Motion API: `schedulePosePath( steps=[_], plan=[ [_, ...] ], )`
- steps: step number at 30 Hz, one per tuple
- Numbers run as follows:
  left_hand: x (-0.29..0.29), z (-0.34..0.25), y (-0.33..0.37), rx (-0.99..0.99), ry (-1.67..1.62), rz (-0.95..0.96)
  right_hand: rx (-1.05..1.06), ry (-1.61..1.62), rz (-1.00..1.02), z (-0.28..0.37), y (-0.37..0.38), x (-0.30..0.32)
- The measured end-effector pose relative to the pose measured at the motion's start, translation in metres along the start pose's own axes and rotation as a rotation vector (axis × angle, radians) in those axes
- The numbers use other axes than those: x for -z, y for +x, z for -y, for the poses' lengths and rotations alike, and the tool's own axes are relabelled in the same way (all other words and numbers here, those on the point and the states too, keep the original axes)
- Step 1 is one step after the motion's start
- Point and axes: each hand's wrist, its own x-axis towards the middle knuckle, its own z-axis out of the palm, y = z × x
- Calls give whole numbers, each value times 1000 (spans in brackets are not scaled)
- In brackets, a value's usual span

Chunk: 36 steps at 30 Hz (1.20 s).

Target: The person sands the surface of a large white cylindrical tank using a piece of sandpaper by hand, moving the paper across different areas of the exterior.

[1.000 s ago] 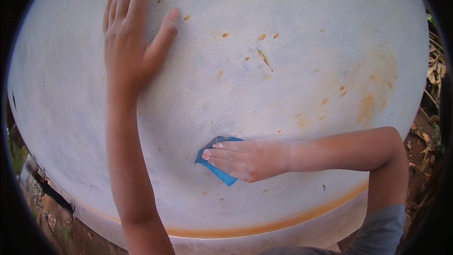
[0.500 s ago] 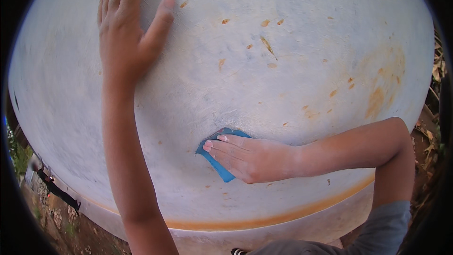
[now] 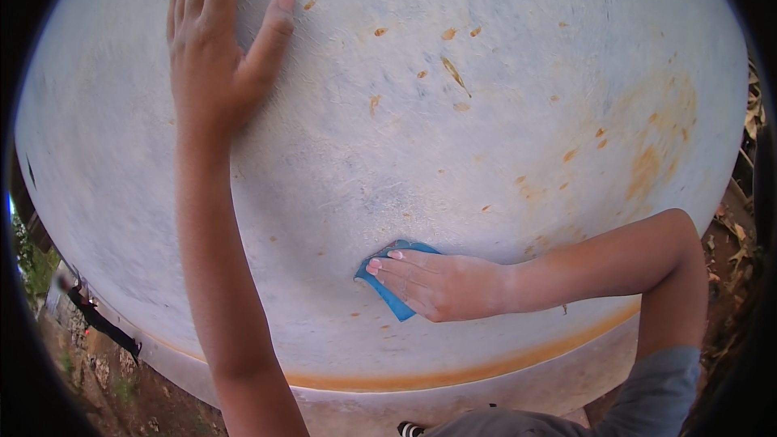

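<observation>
My right hand [image 3: 441, 285] presses a blue sheet of sandpaper [image 3: 394, 301] flat against a pale, whitish wall [image 3: 340, 186]. The fingers lie over the sheet and point left, with whitish dust on their tips; blue edges show above and below them. Up at the left, my left hand [image 3: 214, 53] rests on the same wall, thumb held away from the fingers and nothing in it. Its fingertips run off the top of the picture.
Brown leaf-like marks [image 3: 456, 74] and an ochre stain [image 3: 645, 171] spot the wall. An orange band [image 3: 364, 383] runs along its foot. Another person in dark clothes [image 3: 104, 325] is at the wall far left. Dry leaves [image 3: 735, 243] lie at the right.
My right hand and the sandpaper have slid a little to the right and down over the wall. My left hand stays nearly where it was.
</observation>
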Motion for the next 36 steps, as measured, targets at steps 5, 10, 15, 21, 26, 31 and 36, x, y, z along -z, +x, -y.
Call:
schedulePosePath(
  steps=[5,10,15,21,26,31,36],
  plan=[
    [-1,1,0,0,-21,0,-123,-33,-56,-1,-1,-2],
    [1,-1,3,-10,32,1,-17,-20,-14,-2,-2,0],
    [12,-15,9,32,-12,46,-29,-23,-13,3,-1,-1],
    [26,-34,18,101,-1,152,-69,-20,-31,-1,-1,3],
    [29,-31,15,81,-54,132,132,8,172,-7,5,8],
    [28,-19,12,66,-86,182,-26,24,69,-15,10,18],
    [26,-12,6,2,-129,97,-20,7,104,-14,11,26]
  ],
)
